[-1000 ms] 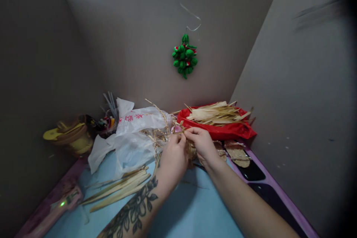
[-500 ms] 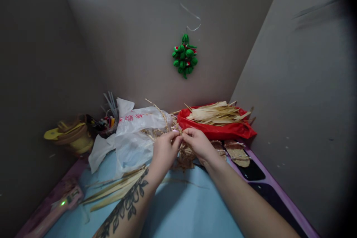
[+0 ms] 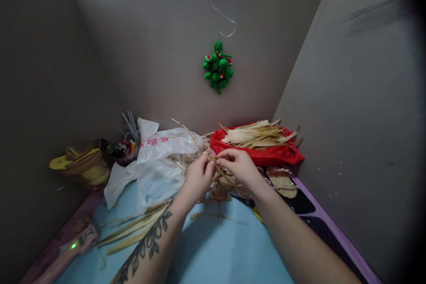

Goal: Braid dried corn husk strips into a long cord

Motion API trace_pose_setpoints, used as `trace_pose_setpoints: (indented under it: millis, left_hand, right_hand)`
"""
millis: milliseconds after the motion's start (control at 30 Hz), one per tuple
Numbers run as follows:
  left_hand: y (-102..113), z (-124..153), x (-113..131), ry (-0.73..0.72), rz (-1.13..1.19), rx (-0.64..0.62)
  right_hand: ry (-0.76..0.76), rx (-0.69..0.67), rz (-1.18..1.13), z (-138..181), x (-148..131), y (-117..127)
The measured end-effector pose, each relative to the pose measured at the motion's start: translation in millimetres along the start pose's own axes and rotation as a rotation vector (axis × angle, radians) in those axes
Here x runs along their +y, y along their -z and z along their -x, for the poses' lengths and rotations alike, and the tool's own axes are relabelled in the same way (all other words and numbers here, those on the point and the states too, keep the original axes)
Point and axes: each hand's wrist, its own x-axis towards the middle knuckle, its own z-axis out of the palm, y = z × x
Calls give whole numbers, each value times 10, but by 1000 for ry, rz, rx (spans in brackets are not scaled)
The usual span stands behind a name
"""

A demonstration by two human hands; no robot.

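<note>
My left hand point(image 3: 199, 175) and my right hand point(image 3: 240, 169) meet at the middle of the workspace, thumbs and forefingers pinched together on a thin dried-straw strand point(image 3: 214, 158). Its exact shape between the fingertips is too small to make out. Just below them lies a tangle of brown braided straw point(image 3: 223, 180), partly covered by my right hand. Long dried leaf strips point(image 3: 140, 227) rest on the blue surface point(image 3: 213, 244) beside my left forearm. Scissors point(image 3: 244, 201) show partly beneath my right wrist, with a bit of yellow handle.
Behind my left hand is a white plastic bag point(image 3: 156, 159); a red bag point(image 3: 262, 156) holding dried leaves point(image 3: 256, 136) lies to the right. Woven pieces point(image 3: 284, 185) sit on a dark phone-like panel point(image 3: 301, 203). At left are a yellow pot point(image 3: 91, 168) and a pink device point(image 3: 76, 244).
My fingertips have drawn slightly apart, the right hand shifting a little up and to the right. More of the straw and the scissors now shows. The whole view has shifted slightly.
</note>
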Motion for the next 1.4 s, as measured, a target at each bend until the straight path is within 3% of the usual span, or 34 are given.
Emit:
trace_pose_setpoints:
  millis: [100,200,400,533,633,700,800,867,1033,1267,1400]
  left_hand:
    - [-24,28,-7,-19,-118,100]
    - [-34,14,-51,68,2,155]
    - [10,-80,-152,282,703,121]
    - [15,-88,-130,265,728,189]
    - [-17,-72,-74,238,647,186]
    - [-53,-57,-52,226,623,149]
    - [-100,-34,-63,169,555,94]
    - [-108,-23,-81,126,452,91]
    - [-43,-26,-94,77,214,80]
    - [72,-57,-53,133,379,-56]
    - [122,-54,-24,127,253,-23]
  right_hand:
    - [-46,42,3,29,-19,-34]
    - [-13,83,14,87,-1,-163]
    - [416,181,462,210,12,-350]
    - [533,137,636,207,-5,-295]
    - [478,187,501,151,-4,-233]
    - [341,187,324,104,9,-205]
    - [104,39,41,49,46,-177]
    - [27,-16,-41,31,74,-159]
    - [63,53,73,20,105,-106]
    - [61,4,79,0,25,-8]
    - [165,69,319,40,27,-18]
